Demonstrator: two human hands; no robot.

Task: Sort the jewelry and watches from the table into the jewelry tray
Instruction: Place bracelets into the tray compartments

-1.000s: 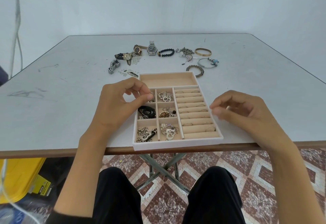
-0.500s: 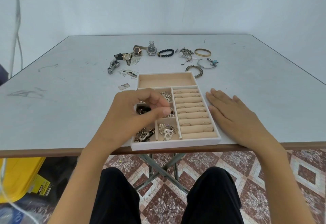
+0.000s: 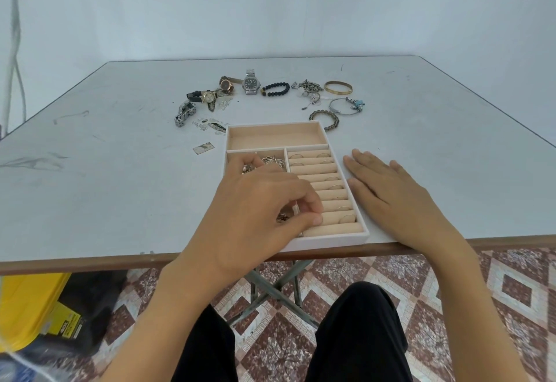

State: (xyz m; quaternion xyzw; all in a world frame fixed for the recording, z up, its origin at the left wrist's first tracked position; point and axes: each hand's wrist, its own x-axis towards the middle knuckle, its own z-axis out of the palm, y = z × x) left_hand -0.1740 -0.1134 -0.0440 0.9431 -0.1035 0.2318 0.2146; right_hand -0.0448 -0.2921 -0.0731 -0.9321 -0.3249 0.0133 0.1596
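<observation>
The white jewelry tray (image 3: 331,240) with beige lining sits at the table's near edge. My left hand (image 3: 258,210) hovers over its small compartments, fingertips pinched together at the ring rolls (image 3: 323,171); what they pinch is hidden. My right hand (image 3: 388,192) lies flat on the table against the tray's right wall. Beyond the tray lie a silver watch (image 3: 251,82), a brown watch (image 3: 227,83), a black-strap watch (image 3: 204,97), a steel watch (image 3: 183,113), a black bead bracelet (image 3: 275,89), a gold bangle (image 3: 338,87), a charm bangle (image 3: 346,105) and a beaded bracelet (image 3: 325,119).
The tray's long back compartment (image 3: 276,138) holds nothing. A small flat packet (image 3: 204,147) lies left of the tray, and a silver chain pile (image 3: 308,89) sits among the bracelets. Below the table edge are a yellow bin (image 3: 27,309) and my knees.
My left hand moved from the tray's upper-left compartments rightward and nearer, to the ring rolls. My right hand uncurled and came down flat beside the tray.
</observation>
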